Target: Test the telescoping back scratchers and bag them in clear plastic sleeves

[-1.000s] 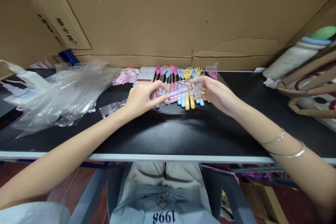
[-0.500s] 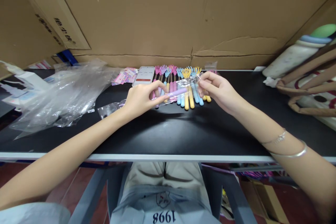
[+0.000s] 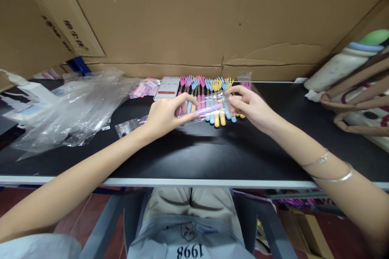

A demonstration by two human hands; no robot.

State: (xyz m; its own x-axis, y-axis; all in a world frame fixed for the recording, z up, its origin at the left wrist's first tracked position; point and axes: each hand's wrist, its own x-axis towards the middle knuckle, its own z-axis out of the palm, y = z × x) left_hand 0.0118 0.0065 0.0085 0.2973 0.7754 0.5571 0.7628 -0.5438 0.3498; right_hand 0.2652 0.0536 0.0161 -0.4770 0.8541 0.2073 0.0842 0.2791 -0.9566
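Observation:
My left hand (image 3: 165, 116) is closed round a purple back scratcher (image 3: 210, 109), its handle pointing right inside a clear plastic bag (image 3: 219, 98). The scratcher's far end is mostly hidden behind that hand. At the bag's right end, my right hand (image 3: 251, 106) pinches the film between thumb and fingers. Beneath and behind both hands lies a row of back scratchers (image 3: 216, 85) with claw-shaped heads in pink, purple, blue and yellow. Another bagged piece (image 3: 129, 126) rests on the table left of my left wrist.
A heap of clear bags (image 3: 88, 105) covers the left of the black table (image 3: 194, 158). Printed cards (image 3: 146, 88) and a phone (image 3: 167, 88) lie behind my left hand. A bottle (image 3: 343, 64) and a brown-handled bag (image 3: 358, 101) stand right. Cardboard (image 3: 170, 20) walls the back.
My right hand has moved slightly left and its fingers have shifted on the bag. The purple handle sits a little farther right, and the film looks more spread out.

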